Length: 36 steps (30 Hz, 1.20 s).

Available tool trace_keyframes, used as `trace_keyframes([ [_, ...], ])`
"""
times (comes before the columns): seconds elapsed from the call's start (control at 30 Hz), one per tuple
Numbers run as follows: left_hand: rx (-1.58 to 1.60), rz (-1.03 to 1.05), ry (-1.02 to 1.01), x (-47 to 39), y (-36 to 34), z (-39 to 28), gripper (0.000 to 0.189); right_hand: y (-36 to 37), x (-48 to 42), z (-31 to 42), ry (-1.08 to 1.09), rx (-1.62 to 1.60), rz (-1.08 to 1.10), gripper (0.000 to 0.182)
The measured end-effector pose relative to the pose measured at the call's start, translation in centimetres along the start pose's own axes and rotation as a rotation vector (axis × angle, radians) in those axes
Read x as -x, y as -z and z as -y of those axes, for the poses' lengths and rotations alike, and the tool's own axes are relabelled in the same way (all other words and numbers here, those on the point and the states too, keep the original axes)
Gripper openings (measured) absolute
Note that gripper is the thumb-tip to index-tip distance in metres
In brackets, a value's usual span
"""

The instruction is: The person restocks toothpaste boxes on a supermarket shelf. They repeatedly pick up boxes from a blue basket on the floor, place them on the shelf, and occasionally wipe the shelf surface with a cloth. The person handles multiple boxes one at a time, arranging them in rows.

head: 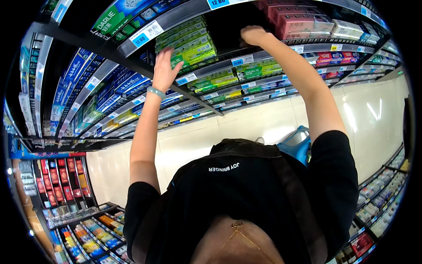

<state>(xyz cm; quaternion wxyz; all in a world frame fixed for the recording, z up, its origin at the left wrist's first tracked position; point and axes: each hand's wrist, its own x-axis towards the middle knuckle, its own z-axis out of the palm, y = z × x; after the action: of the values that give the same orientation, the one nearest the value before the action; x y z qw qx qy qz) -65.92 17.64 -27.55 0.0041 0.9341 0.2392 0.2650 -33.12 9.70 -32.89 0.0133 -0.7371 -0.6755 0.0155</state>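
My left hand [166, 68], with a pale green bangle [157, 92] at the wrist, is open at the front of a stack of green Darlie toothpaste boxes [189, 43]. Its fingertips overlap the left side of the stack; whether they touch it I cannot tell. Farther right, my right hand [254, 35] reaches into a dark recess of the same shelf. Its fingers are curled and partly hidden, so anything in them does not show. Stacked pink boxes [301, 21] lie just right of this hand.
Below run more shelves, with Darlie boxes [212, 81] and price tags [242, 60] along the edges. A dark upright [194, 99] divides the bays; blue toothpaste boxes [128, 82] fill the left one. A blue shopping basket [296, 145] is beside my body, over the pale tiled floor [197, 132].
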Motion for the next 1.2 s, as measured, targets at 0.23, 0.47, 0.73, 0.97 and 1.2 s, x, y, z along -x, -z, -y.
trace_keyframes([
  [0.23,-0.163,0.336,0.072,-2.8,-1.1,3.8,0.073,3.3,13.4,-2.9,-0.033,-0.556,-0.761,0.018],
  [0.47,-0.353,0.504,0.034,-5.8,-1.7,2.9,0.088,-13.9,29.8,-6.6,-0.735,-0.683,-0.555,0.021],
  [0.73,-0.205,0.492,-0.086,-5.4,-1.8,3.7,0.090,-21.9,38.2,0.7,-1.010,-1.205,-0.495,0.022],
  [0.97,0.064,0.245,-0.090,-3.1,0.8,0.3,0.081,-25.3,36.4,3.5,-0.963,-1.201,-0.381,0.021],
  [1.2,0.170,0.036,-0.173,-1.1,3.2,-3.9,0.083,-22.7,34.5,4.5,-0.863,-1.242,-0.349,0.025],
])
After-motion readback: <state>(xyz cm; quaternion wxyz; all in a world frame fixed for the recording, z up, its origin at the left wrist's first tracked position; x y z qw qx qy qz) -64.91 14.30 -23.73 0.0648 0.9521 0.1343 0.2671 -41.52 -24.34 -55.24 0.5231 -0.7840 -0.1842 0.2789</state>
